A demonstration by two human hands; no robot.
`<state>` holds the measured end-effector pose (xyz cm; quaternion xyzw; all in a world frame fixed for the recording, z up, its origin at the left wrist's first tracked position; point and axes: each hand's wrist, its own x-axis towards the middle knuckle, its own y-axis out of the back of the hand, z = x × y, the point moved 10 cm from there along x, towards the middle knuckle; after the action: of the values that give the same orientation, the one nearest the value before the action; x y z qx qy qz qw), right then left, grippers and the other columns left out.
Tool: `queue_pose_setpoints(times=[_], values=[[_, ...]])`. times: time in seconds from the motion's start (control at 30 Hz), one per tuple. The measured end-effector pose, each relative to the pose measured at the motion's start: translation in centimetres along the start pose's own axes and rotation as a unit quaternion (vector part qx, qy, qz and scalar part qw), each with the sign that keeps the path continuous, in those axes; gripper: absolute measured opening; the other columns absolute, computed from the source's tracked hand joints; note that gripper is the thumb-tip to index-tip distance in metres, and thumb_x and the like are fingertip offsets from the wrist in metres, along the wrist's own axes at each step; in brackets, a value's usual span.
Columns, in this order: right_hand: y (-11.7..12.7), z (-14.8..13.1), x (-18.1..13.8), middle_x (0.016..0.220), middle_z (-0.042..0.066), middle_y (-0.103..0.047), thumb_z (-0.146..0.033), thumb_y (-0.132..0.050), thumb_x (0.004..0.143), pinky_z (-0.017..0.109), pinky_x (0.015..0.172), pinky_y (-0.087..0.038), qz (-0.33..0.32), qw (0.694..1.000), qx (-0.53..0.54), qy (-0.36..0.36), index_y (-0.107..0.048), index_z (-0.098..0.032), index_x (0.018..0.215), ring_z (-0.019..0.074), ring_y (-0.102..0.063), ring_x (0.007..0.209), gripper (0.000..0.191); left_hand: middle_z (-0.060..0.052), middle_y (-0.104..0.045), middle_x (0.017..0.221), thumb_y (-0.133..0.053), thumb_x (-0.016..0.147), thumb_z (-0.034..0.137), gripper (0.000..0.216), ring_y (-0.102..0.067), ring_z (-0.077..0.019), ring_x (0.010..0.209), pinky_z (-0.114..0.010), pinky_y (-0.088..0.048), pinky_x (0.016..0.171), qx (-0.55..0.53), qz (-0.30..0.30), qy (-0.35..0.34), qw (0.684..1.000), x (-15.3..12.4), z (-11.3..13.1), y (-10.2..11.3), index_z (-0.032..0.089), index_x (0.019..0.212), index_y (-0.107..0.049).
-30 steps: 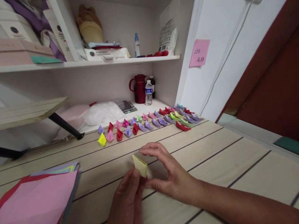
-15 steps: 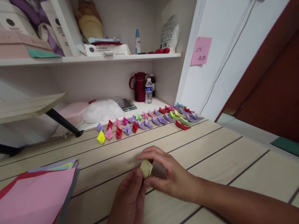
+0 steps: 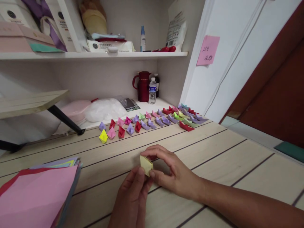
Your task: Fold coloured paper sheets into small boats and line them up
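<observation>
A small pale-yellow folded paper [image 3: 146, 165] is held just above the wooden table by both hands. My left hand [image 3: 134, 193] pinches its lower edge between thumb and fingers. From the other side, my right hand [image 3: 174, 171] has its fingertips at the top corner and its thumb at the lower right corner. Beyond the hands, folded paper boats [image 3: 163, 120] in several colours stand in rows along the far part of the table.
A stack of coloured paper sheets [image 3: 40, 193] lies at the left, pink on top. Behind it a small raised stand [image 3: 33, 103] has black legs. A dark red jug [image 3: 143, 87] and a water bottle [image 3: 152, 91] stand beneath the white shelf [image 3: 133, 56].
The folded paper has turned in my fingers, and a flat triangular face now shows. My right hand has shifted its fingertips onto its corners. The view has moved slightly.
</observation>
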<state>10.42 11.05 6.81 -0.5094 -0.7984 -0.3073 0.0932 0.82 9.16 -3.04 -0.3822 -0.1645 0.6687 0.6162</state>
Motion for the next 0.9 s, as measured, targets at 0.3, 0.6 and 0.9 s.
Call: queue_pose_setpoints(times=[0.3, 0.6, 0.9], values=[[0.1, 0.3, -0.1, 0.109, 0.005, -0.066, -0.005, -0.059, 0.077, 0.029, 0.092, -0.048, 0.006, 0.998, 0.045, -0.037, -0.061, -0.019, 0.122, 0.0171, -0.061, 0.103, 0.048, -0.001, -0.075, 0.075, -0.09, 0.057, 0.022, 0.021, -0.069, -0.0114, 0.073, -0.023, -0.059, 0.076, -0.024, 0.04, 0.01, 0.999, -0.1, -0.2, 0.8, 0.016, 0.07, -0.074], [-0.1, 0.6, -0.1, 0.107, 0.004, -0.068, -0.002, -0.054, 0.074, 0.028, 0.091, -0.048, 0.006, 0.996, 0.077, -0.053, -0.062, -0.018, 0.12, 0.0166, -0.062, 0.101, 0.049, -0.005, -0.077, 0.083, -0.091, 0.055, 0.023, 0.027, -0.071, -0.0139, 0.076, -0.021, -0.06, 0.071, -0.01, 0.053, 0.019, 0.998, 0.1, -0.5, 1.3, 0.015, 0.077, -0.076], [-0.1, 0.4, 0.0, 0.107, 0.004, -0.068, -0.004, -0.055, 0.074, 0.029, 0.089, -0.05, 0.002, 0.997, 0.072, -0.04, -0.061, -0.019, 0.121, 0.0163, -0.063, 0.099, 0.05, -0.005, -0.076, 0.078, -0.093, 0.05, 0.022, 0.03, -0.07, -0.0142, 0.073, -0.024, -0.06, 0.072, -0.01, 0.058, 0.017, 0.998, -0.1, -0.1, 1.1, 0.013, 0.072, -0.075]])
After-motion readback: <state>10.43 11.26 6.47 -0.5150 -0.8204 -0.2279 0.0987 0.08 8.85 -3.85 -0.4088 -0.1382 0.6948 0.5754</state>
